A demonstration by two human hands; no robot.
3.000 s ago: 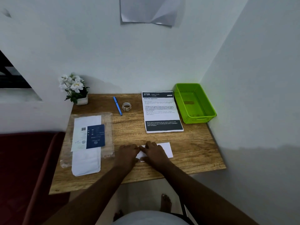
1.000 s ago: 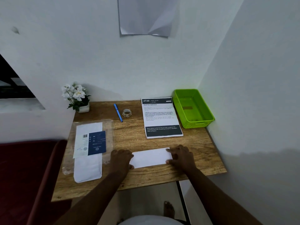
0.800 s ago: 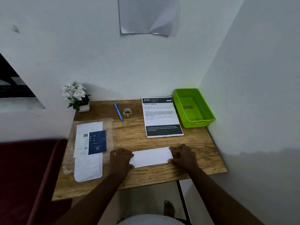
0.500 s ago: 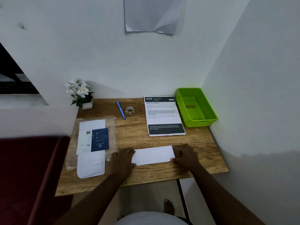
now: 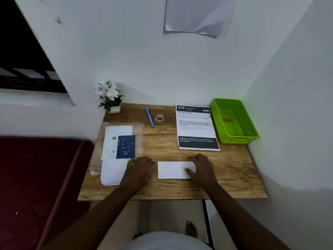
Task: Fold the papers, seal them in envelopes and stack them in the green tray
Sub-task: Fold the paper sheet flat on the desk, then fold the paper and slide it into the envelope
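At the near edge of the wooden bench (image 5: 234, 179) lay the folded paper (image 5: 173, 170), a white strip lying flat with its long side along that edge. The right hand (image 5: 201, 169) rested on its right end, fingers (image 5: 189, 173) extended and close together, pressing down on the sheet rather than pinching it. The left hand (image 5: 139, 168) lay flat on the bench just beside the strip's left end, apparently not touching it, fingers loosely together and holding nothing. The step in hand appeared to be setting the crease; it would be done well by pinning one end firmly and drawing the other hand's fingertips along the whole fold, so that the strip stayed thin enough to slide into an envelope. Toward the left edge lay a clear plastic packet (image 5: 124, 147) of white envelopes with a dark blue card, the likely next item to reach for. Beyond the hands, the printed sheet (image 5: 196, 127) waited unfolded near the far right. At the far edge stood a blue pen (image 5: 150, 117), a small roll of tape (image 5: 159, 118) and a potted white flower (image 5: 110, 98). The green tray (image 5: 252, 138) occupied the far right corner; it looked empty, so no envelope had yet been stacked.
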